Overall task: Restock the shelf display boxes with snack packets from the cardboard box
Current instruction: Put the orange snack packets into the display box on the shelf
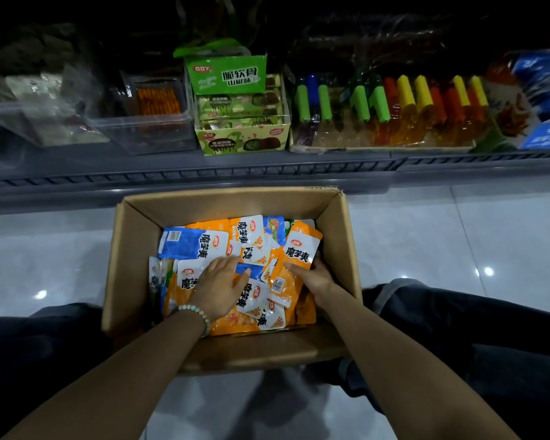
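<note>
Head view looked down into the open cardboard box (229,204), which sat on the pale tiled floor (458,249) between my knees, in the centre of the frame. Loose snack packets (251,236) filled it, mostly orange and white, with a blue packet (181,246) lying at the upper left of the heap.

My left grip (219,289) lay flat on the pile, fingers straight and spread, pressing on the packets and closed round nothing. A bead bracelet (197,312) ringed that wrist. My right grip (319,277) was at the right side of the box, fingers curled round the lower part of an orange packet (300,249) that stood tilted against the box's right wall, thumb laid across its front.

Across the top of the frame ran the grey shelf (172,173). On it, just above the cardboard box, stood a green display box (242,141) holding green wrapped bars. Beside it to the left was a clear plastic bin (146,131), and to the right a tray of bottles (394,106) with green, yellow and red caps.
</note>
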Available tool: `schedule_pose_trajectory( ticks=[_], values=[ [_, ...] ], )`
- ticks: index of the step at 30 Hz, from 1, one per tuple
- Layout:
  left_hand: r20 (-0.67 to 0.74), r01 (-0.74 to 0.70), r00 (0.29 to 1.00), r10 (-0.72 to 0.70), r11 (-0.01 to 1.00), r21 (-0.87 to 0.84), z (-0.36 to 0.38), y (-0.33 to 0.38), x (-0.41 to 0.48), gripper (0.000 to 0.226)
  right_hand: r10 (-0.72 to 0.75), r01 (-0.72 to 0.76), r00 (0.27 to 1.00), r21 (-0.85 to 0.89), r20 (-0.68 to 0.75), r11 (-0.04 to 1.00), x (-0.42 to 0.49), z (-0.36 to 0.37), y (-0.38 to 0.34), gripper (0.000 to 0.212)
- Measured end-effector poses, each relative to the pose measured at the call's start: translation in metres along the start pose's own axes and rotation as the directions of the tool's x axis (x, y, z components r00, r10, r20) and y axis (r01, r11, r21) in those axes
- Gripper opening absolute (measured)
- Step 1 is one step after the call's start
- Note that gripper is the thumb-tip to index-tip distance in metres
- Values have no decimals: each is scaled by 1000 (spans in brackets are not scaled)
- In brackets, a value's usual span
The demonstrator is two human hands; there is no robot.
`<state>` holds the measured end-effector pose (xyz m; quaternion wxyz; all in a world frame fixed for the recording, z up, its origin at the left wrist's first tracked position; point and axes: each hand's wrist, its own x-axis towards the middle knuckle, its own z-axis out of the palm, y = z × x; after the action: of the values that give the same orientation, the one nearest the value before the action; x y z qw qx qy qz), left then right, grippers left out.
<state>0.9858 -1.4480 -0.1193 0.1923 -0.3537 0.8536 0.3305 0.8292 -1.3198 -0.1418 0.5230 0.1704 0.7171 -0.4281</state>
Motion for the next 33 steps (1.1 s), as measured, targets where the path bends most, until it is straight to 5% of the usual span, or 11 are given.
schedule_pose_trajectory(
  ticks=[9, 16, 21, 24, 33],
  values=[
    [4, 36, 999, -36, 996, -79, 0, 6, -2, 56, -79, 79, 996, 19, 36, 997, -4, 2, 1, 41],
    [32, 80, 997, -74, 959, -273, -21, 26, -14, 60, -277, 277, 958, 10, 79, 961, -41, -12, -23, 28],
    [166, 142, 986, -28, 669, -729, -64, 71, -31, 60, -372, 385, 905, -29, 206, 922, -82, -15, -64, 36],
    [220, 195, 975, 0, 467, -862, -94, 85, -42, 70, -433, 470, 854, -68, 289, 880, -115, -16, -96, 35],
    [-29, -121, 984, 178, 528, -841, -205, 115, -98, 36, -637, 700, 684, -73, 355, 711, -236, -21, -164, 31]
  ],
)
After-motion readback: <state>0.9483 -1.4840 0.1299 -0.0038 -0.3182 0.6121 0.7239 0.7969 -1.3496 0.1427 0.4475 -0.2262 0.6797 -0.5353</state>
